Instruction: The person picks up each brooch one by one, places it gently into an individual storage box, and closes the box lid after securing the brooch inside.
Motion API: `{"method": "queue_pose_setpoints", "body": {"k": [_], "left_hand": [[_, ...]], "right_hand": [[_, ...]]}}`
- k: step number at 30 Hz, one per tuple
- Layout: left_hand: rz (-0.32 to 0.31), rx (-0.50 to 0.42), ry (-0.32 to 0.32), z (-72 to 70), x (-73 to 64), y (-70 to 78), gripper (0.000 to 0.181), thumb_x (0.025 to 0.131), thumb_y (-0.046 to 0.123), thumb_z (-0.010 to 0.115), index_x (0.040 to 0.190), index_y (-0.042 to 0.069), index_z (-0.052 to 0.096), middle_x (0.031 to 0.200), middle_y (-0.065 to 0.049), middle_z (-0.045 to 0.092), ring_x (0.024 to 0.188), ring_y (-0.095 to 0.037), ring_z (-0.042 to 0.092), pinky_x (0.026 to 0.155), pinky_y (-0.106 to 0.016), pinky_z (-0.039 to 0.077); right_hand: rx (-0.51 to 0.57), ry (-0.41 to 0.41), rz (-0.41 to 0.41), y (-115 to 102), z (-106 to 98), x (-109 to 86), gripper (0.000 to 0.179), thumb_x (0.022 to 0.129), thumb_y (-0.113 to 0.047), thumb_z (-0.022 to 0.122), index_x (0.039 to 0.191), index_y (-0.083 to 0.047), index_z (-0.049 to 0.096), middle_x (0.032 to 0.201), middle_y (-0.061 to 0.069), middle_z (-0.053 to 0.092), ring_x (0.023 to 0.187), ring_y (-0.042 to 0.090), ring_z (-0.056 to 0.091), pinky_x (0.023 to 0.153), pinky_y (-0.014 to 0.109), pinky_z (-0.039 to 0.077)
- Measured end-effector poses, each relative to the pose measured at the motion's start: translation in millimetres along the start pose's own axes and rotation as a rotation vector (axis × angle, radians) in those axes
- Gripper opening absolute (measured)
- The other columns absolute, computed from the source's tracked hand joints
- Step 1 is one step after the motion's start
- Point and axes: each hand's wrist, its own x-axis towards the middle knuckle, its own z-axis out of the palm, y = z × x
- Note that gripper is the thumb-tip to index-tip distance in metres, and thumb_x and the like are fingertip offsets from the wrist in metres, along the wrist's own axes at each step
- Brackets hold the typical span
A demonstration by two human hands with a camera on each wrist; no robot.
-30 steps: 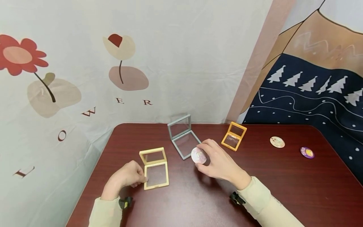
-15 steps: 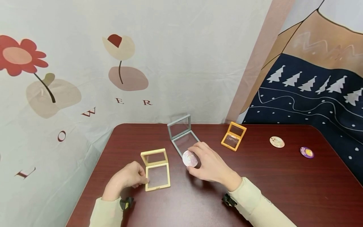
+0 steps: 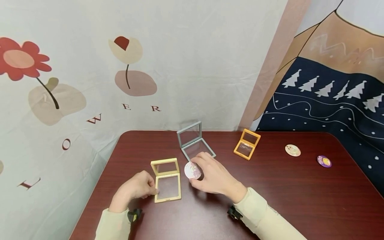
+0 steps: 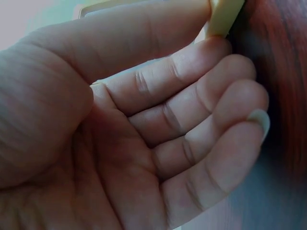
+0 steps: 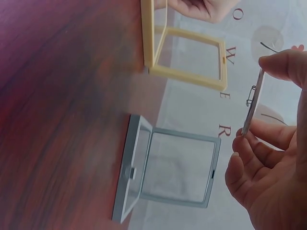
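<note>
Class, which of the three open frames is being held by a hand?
The pale yellow frame: the left hand pinches its side edge, while the grey frame and orange frame stand untouched.

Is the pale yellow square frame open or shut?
Open. The pale yellow square frame has its lid raised at an angle to its base in the head view.

There are three hinged frames [image 3: 167,174] and three round discs [image 3: 192,170].

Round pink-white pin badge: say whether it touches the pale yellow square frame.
No, the right wrist view shows a clear gap between badge and frame.
</note>
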Motion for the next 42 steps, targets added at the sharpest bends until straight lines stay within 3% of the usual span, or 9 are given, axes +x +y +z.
{"method": "queue_pose_setpoints", "body": {"k": [8,21,29,42], "left_hand": [[0.036,0.017,0.007,2.2,1.8,1.2,0.039,0.086,0.008,0.084,0.056,0.012,0.059,0.047,0.007,0.046,0.046,-0.010,0.045,0.051,-0.027,0.035],[0.067,0.030,0.006,6.8,4.7,2.7,0.032,0.087,0.007,0.083,0.060,0.009,0.065,0.048,0.007,0.048,0.047,-0.010,0.046,0.050,-0.028,0.038],[0.075,0.043,0.014,7.6,5.2,1.7,0.030,0.087,0.003,0.080,0.061,0.009,0.066,0.049,0.008,0.051,0.047,-0.010,0.048,0.051,-0.029,0.041],[0.093,0.039,0.005,7.4,5.5,1.3,0.030,0.087,0.002,0.078,0.061,0.009,0.066,0.051,0.006,0.051,0.048,-0.010,0.047,0.050,-0.028,0.038]], "right_hand": [[-0.005,-0.049,-0.022,-11,10,6.8,0.056,0.078,-0.032,0.083,0.124,-0.003,0.069,0.114,0.001,0.063,0.101,0.014,0.056,0.080,0.028,0.051],[-0.050,-0.103,-0.058,-26,29,11.1,0.050,0.079,-0.032,0.081,0.121,-0.006,0.071,0.112,0.000,0.063,0.100,0.015,0.057,0.081,0.025,0.050],[-0.117,-0.180,-0.064,-32,47,14.6,0.050,0.083,-0.034,0.079,0.123,-0.006,0.071,0.111,0.000,0.062,0.098,0.013,0.054,0.076,0.019,0.045],[-0.175,-0.240,-0.073,-36,67,19.5,0.047,0.084,-0.037,0.079,0.120,-0.006,0.072,0.110,0.001,0.064,0.097,0.013,0.056,0.080,0.023,0.049]]}}
